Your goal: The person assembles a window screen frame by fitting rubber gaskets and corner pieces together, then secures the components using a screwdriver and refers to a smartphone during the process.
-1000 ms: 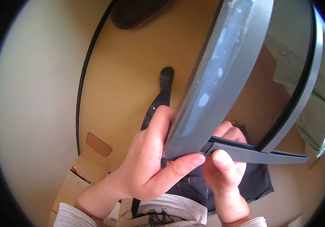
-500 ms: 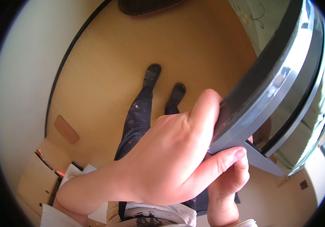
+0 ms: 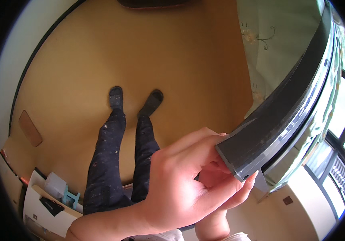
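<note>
Over the last second you've swung the frame (image 3: pixel 274 124) from nearly upright to a slant up and to the right. Its mesh face, plain before, has turned out of sight, and you now look along the dark outer side and onto the near end. For the work in hand, that probably puts the corner within easy sight and touch, and the mesh out of both.

Your left hand (image 3: pixel 176 180) is curled round that near end, gripping it. Your right hand (image 3: pixel 234 201) is tucked behind it, mostly hidden, so I can't tell whether it holds the frame too.

Mind the far end: it runs up to the rim of the view, beside the green cloth (image 3: pixel 266 60) and the window (image 3: pixel 341 104) (how near they truly are, this angle doesn't show). More room seems to lie leftward, over the floor (image 3: pixel 76 76), as far as the wall (image 3: pixel 10 52); your legs (image 3: pixel 104 160) stand on that side, and the white table (image 3: pixel 32 201) sits low in the left corner.
</note>
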`<state>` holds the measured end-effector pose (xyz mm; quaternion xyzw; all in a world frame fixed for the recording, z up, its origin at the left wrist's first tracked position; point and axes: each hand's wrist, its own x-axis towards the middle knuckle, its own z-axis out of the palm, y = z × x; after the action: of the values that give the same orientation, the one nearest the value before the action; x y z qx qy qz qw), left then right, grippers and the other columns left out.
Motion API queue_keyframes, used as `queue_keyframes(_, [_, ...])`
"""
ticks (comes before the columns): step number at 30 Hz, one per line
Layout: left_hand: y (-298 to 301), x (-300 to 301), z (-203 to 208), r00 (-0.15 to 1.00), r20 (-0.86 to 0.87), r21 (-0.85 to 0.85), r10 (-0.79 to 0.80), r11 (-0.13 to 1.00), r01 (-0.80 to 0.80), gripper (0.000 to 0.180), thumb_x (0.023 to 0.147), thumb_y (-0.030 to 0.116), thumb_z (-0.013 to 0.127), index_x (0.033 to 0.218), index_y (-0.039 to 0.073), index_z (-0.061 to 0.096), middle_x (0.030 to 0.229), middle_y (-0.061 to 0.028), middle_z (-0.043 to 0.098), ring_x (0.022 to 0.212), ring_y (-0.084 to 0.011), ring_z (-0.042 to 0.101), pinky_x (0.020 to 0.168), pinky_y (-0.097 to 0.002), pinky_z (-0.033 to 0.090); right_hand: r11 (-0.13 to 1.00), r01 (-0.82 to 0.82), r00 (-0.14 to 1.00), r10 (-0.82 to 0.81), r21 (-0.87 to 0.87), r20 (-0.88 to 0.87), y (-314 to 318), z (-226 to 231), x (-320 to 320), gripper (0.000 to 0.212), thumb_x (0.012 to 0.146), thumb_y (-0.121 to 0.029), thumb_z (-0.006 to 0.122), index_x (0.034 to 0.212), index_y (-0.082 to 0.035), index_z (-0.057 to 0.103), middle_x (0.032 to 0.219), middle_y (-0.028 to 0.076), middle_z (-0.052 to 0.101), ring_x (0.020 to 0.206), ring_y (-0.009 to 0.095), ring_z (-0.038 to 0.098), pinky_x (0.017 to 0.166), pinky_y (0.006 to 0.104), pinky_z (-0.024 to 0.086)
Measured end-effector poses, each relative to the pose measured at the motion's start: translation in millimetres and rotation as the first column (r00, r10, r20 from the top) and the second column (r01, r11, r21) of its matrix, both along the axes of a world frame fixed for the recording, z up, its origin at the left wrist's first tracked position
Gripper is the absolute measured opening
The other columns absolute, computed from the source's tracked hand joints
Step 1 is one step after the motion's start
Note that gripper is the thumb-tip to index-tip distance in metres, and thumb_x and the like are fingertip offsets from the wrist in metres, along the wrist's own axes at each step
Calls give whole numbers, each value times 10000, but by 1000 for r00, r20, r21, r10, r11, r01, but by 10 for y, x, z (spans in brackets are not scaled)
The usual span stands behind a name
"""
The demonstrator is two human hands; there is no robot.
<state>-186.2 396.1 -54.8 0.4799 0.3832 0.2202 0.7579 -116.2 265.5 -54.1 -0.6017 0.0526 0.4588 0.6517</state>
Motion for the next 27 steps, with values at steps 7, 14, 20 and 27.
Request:
queue_keyframes(7, [119,21,66,998,31,42,-50,998,49,281,696,57,805,945,-6,689,821,-100,674,710,-171,645,620,-267,479,880,451,880,-466,146,90,277,-87,-75,561,976,-512,358,1219,-44,550,1092,115,631,1003,219,587,883,385,466])
queue_keyframes(14, [450,-88,-428,898,326,104,-295,955,276,133,720,9,758,844,-6,713,784,-117,690,631,-212,667,555,-262,493,918,358,877,-394,171,276,409,-201,-90,517,962,-480,370,1189,-80,607,1048,102,662,941,214,603,818,356,467])
queue_keyframes(20, [315,-29,-631,873,429,275,-233,954,120,209,685,30,777,883,-8,725,799,-118,706,634,-239,686,543,-282,518,866,397,822,-483,305,302,246,-309,-159,603,919,-533,417,1280,-68,548,1173,113,622,1044,290,585,884,423,463])
queue_keyframes(27, [164,-39,-635,926,348,392,-144,920,-4,250,650,92,809,876,17,733,809,-95,712,607,-217,681,500,-284,525,841,523,797,-541,142,270,221,-241,-191,678,857,-630,461,1292,-116,538,1068,67,606,890,245,546,760,386,449])
